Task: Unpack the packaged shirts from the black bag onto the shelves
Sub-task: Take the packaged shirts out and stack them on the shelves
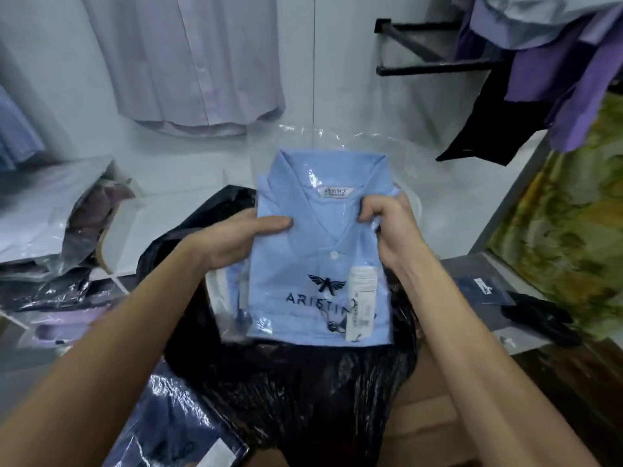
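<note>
Both hands, the left hand (236, 237) and right hand (387, 227), pinch a packaged light-blue shirt (317, 251) by its edges above the open black bag (303, 382) below them, mid-unpacking; next, carrying it to a shelf.

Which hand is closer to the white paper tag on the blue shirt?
Right. The right hand grips the packaged blue shirt at its edge just above the white tag. The left hand holds the opposite edge, across the shirt from the tag.
</note>
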### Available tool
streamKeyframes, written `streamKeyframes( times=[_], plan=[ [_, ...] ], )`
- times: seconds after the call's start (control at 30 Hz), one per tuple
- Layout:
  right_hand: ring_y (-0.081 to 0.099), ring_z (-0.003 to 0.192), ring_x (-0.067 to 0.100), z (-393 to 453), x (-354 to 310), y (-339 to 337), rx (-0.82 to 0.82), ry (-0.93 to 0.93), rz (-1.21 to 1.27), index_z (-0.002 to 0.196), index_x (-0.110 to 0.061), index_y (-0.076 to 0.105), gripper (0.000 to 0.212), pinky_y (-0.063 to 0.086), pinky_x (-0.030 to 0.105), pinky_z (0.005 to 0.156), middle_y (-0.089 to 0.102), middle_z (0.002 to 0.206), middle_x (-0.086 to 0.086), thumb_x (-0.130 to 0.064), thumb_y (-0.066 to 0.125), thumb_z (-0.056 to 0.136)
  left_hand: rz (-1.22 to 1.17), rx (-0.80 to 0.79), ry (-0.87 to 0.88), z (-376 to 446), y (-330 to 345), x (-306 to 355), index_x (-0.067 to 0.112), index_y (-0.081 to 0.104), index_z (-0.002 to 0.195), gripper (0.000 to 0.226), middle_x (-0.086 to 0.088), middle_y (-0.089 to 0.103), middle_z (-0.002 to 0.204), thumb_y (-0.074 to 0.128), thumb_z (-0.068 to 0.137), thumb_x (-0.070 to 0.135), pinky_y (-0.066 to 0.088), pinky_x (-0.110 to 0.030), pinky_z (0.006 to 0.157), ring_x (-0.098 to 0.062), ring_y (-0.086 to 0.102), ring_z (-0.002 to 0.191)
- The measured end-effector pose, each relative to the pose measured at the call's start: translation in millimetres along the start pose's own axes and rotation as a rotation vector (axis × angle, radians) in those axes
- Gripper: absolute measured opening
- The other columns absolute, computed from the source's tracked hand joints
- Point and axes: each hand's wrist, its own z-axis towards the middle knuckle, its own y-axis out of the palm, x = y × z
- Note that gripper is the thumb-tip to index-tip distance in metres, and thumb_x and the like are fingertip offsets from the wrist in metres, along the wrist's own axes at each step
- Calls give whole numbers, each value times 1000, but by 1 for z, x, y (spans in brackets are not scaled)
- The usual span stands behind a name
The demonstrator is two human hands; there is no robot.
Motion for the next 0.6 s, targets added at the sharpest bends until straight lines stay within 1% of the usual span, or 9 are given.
streamKeyframes(
  times=[0.07,0.13,0.17,0.23,0.3,0.37,0.43,0.53,0.6],
  plan=[
    [52,51,11,7,-4,2,16,-20,-95,72,-16,62,34,43,19,51,56,56,-3,12,46,61,-49,57,65,-2,10,-6,9,77,106,67,-16,75,115,100,49,36,61,-36,83,-27,74,101],
    [63,61,12,12,2,-3,-35,37,-118,87,-12,66,27,53,22,61,68,69,-1,9,58,72,-122,145,143,-8,16,-7,10,80,101,50,-16,76,110,94,56,28,61,-34,78,-26,75,96],
    [70,73,16,13,8,-9,-98,99,-124,98,-10,68,26,59,28,70,74,83,3,7,65,79,-161,198,171,-14,16,-5,11,80,100,45,-15,76,109,91,59,25,61,-35,78,-26,75,94],
    [74,95,21,11,25,-14,-259,203,-265,114,-12,66,31,61,37,84,78,106,5,2,71,87,-165,352,218,-30,8,-1,11,80,101,35,-15,77,106,86,68,18,60,-38,81,-29,75,92],
    [74,103,20,10,45,-4,-336,214,-399,119,-15,64,39,61,36,83,77,113,3,0,75,86,-76,520,238,-49,-6,3,10,78,105,23,-15,77,104,77,82,14,60,-44,88,-32,75,95],
    [73,104,19,10,64,21,-339,187,-376,121,-15,64,39,61,33,85,76,116,4,1,75,87,-11,649,254,-71,-23,2,17,80,98,13,-10,79,102,73,88,12,58,-45,94,-27,75,94],
    [73,107,22,11,82,53,-366,193,-315,125,-14,63,40,60,37,91,76,118,6,-2,76,88,25,762,264,-98,-44,-4,23,79,97,14,-7,79,105,75,88,13,57,-45,96,-26,75,96],
    [74,105,24,4,114,102,-437,200,-337,130,-11,57,49,61,44,92,75,117,8,-7,79,87,58,936,252,-146,-72,-24,18,69,115,27,-7,78,109,75,89,13,60,-42,87,-26,75,96],
    [73,105,21,-9,142,129,-512,208,-403,131,-17,53,53,61,41,90,73,117,5,-8,80,87,59,1055,218,-180,-84,-46,16,63,121,36,-6,77,110,76,89,11,61,-40,81,-25,75,95]
  ],
)
